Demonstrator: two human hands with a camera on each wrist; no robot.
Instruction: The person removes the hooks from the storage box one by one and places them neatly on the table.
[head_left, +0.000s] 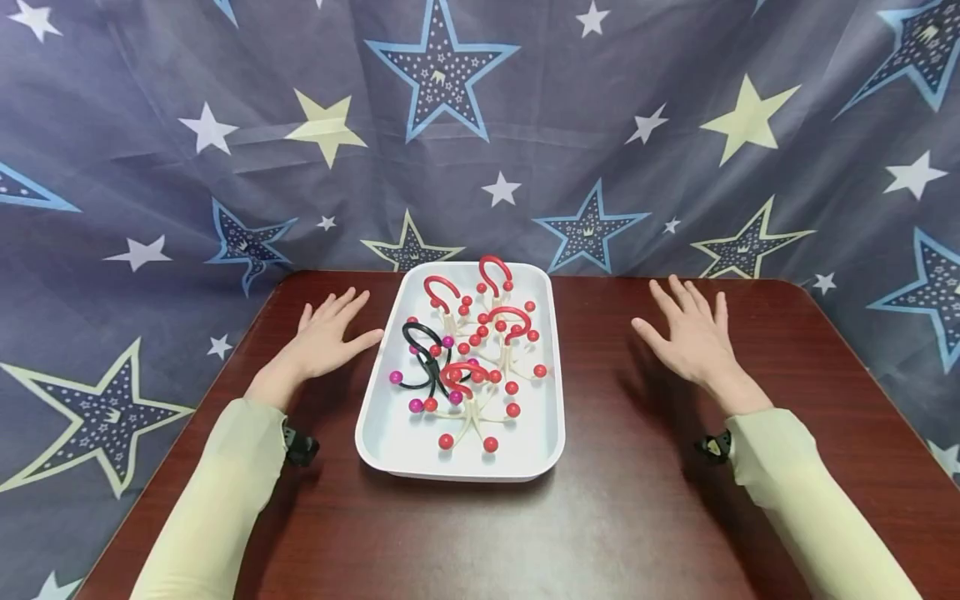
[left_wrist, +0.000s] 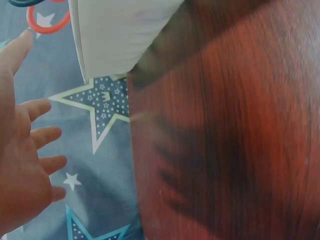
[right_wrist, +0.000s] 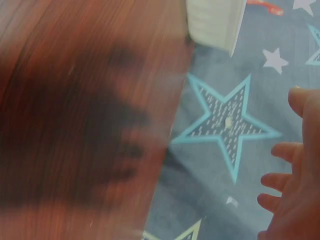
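A white tray (head_left: 382,446) holds several ball-tipped claw massagers. One massager (head_left: 432,367) is black, with a looped black handle and purple balls. The others, such as the front massager (head_left: 471,410), have red hooked handles, cream prongs and red balls; some overlap. My left hand (head_left: 318,337) hovers left of the tray, fingers spread, its thumb tip close to the rim; whether they touch I cannot tell. Well to the tray's right, my right hand (head_left: 693,342) is held over the table with spread fingers. Both hands hold nothing.
The dark red-brown wooden table (head_left: 622,517) lies under everything. A star-patterned cloth (head_left: 525,100) hangs behind its back edge and along its sides. Each wrist wears a small black camera, the left camera (head_left: 302,447) and the right camera (head_left: 714,447).
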